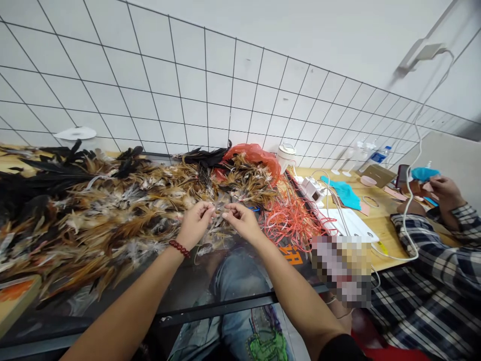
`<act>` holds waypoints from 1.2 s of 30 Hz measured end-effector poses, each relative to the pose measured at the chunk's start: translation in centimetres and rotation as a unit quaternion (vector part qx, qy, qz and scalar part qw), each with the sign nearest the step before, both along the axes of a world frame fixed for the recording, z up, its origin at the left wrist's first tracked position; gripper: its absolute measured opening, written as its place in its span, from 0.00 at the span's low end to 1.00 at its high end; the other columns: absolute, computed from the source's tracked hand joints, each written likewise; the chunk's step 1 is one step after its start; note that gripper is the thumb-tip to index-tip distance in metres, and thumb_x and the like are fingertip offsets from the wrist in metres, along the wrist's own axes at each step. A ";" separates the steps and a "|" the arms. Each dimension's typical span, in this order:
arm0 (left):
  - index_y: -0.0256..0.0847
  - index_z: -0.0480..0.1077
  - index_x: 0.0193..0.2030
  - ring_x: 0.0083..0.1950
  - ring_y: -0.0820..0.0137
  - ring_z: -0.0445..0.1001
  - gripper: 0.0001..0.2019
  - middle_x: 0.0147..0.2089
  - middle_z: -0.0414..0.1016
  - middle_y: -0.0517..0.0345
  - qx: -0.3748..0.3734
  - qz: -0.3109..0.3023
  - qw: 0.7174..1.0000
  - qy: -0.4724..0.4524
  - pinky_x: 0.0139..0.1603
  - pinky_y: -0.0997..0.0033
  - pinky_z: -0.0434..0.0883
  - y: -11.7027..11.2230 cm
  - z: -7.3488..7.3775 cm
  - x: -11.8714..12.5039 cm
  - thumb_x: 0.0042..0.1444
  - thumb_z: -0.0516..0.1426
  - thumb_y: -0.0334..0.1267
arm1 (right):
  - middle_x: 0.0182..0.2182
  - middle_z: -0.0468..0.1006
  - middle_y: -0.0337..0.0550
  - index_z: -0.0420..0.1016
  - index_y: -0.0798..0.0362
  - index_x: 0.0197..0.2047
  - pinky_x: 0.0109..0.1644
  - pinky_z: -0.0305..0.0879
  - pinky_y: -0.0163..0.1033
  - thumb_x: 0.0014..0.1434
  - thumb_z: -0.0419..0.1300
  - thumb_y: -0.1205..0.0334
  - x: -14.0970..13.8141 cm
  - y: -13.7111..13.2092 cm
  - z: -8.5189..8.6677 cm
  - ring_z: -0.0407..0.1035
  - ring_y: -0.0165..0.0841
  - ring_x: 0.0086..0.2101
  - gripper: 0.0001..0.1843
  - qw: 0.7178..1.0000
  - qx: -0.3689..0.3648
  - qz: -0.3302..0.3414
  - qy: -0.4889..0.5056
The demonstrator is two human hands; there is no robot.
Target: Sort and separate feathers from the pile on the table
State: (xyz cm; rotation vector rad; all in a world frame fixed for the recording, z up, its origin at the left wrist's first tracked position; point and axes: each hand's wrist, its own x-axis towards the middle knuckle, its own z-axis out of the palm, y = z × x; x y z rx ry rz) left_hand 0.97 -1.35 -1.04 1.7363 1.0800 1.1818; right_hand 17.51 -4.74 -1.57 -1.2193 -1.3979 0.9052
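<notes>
My left hand (194,223), with a dark red bead bracelet (179,248) at the wrist, is closed in a pinch. Facing it a short gap away, my right hand (243,221) also has its thumb and fingers pinched together. Whatever is between the fingertips is too small to make out. Both hands are over the near edge of a big heap of brown feathers (131,210). Black feathers (56,168) lie at the heap's left end. A red plastic bag (259,153) with more brown feathers stands just beyond my right hand.
Red and white strips (289,215) lie tangled right of my hands. Beyond them are a white power adapter (314,190), cables and a blue cloth (343,194). A co-worker in a plaid shirt (432,250) sits at the right. A wire grid (205,75) rises behind the table.
</notes>
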 end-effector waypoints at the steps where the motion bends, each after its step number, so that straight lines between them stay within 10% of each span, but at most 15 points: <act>1: 0.41 0.68 0.31 0.26 0.69 0.69 0.09 0.27 0.74 0.58 0.033 0.007 0.999 0.039 0.32 0.70 0.65 -0.1 0.0 0.0 0.56 0.54 0.44 | 0.23 0.67 0.33 0.74 0.55 0.44 0.31 0.57 0.32 0.51 0.63 0.50 -0.2 0.0 -0.1 0.58 0.26 0.24 0.20 1.000 0.006 0.009 0.021; 7: 0.42 0.75 0.37 0.37 0.64 0.75 0.10 0.36 0.80 0.52 0.148 -0.033 0.974 0.169 0.39 0.66 0.67 -0.6 -0.5 -0.2 0.59 0.53 0.40 | 0.22 0.67 0.34 0.73 0.55 0.27 0.31 0.57 0.32 0.55 0.60 0.49 -0.6 0.2 -1.0 0.58 0.27 0.25 0.16 0.999 0.027 -0.022 0.008; 12: 0.42 0.74 0.35 0.34 0.64 0.76 0.10 0.33 0.79 0.53 0.117 0.024 0.979 0.168 0.38 0.66 0.67 -0.4 -0.7 -0.4 0.59 0.52 0.39 | 0.34 0.77 0.41 0.77 0.53 0.41 0.40 0.63 0.35 0.60 0.56 0.57 0.2 0.2 -1.2 0.67 0.31 0.33 0.12 0.992 0.059 -0.074 -0.086; 21: 0.42 0.68 0.33 0.24 0.69 0.72 0.09 0.27 0.77 0.57 -0.003 0.075 0.997 -0.030 0.30 0.70 0.68 0.6 -1.5 -0.2 0.55 0.56 0.45 | 0.47 0.74 0.45 0.75 0.42 0.52 0.47 0.56 0.43 0.65 0.51 0.63 -0.4 -0.5 0.0 0.63 0.39 0.46 0.17 0.837 0.117 -0.027 -0.533; 36: 0.41 0.77 0.40 0.41 0.63 0.78 0.12 0.41 0.81 0.50 0.174 0.033 0.964 0.200 0.44 0.66 0.70 -0.3 -1.8 -0.2 0.61 0.51 0.38 | 0.35 0.76 0.45 0.71 0.52 0.39 0.58 0.50 0.45 0.64 0.50 0.66 -0.3 -0.3 -0.9 0.64 0.37 0.41 0.08 0.824 0.188 -0.102 -0.524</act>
